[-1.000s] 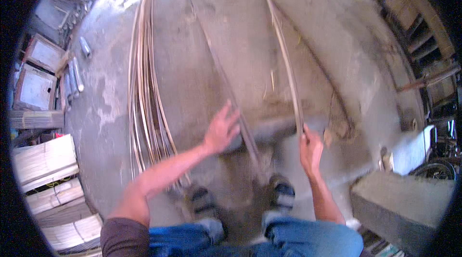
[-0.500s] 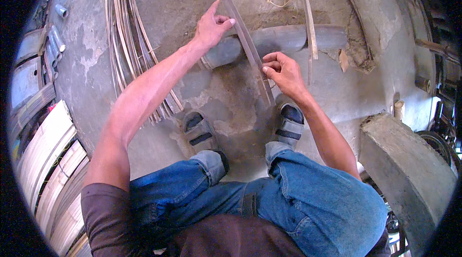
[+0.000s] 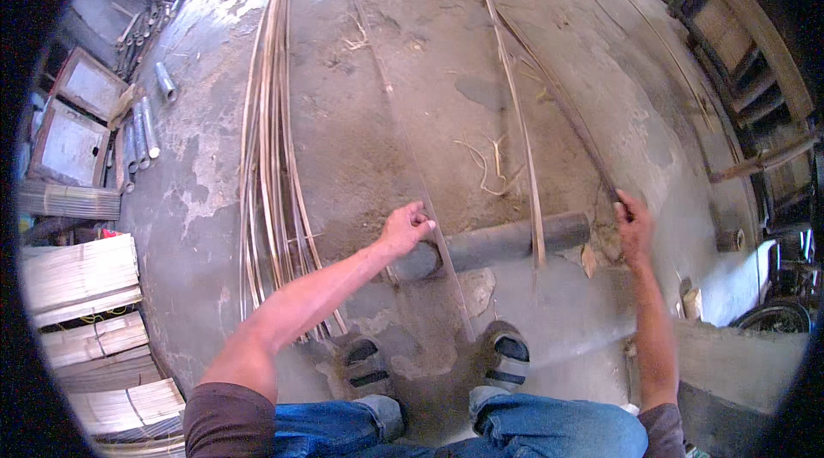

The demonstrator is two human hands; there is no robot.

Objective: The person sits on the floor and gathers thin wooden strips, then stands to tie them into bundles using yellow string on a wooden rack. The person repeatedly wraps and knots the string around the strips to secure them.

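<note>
My left hand (image 3: 407, 230) is closed, with thumb and fingers pinched at the edge of a long, thin bamboo strip (image 3: 454, 285). The strip runs away from between my feet and crosses over a thick grey pole (image 3: 498, 248) lying crosswise on the floor. Out to the right, my right hand (image 3: 635, 230) has its fingers closed at the near end of a dark strip (image 3: 562, 102), which stretches far ahead. Between the hands, a pale strip (image 3: 518, 106) rests with its near end on the pole.
A bundle of long strips (image 3: 273, 132) lies at the left. Beyond it are short grey tubes (image 3: 144, 136) and stacked pale slats (image 3: 81, 282). A concrete block (image 3: 730, 363) stands at the lower right, near a wheel (image 3: 772, 317). Loose curled fibre (image 3: 489, 168) lies ahead.
My right hand has left the middle strip and moved right to the dark strip. My left index finger has curled in. The view has tilted up, showing more floor ahead.
</note>
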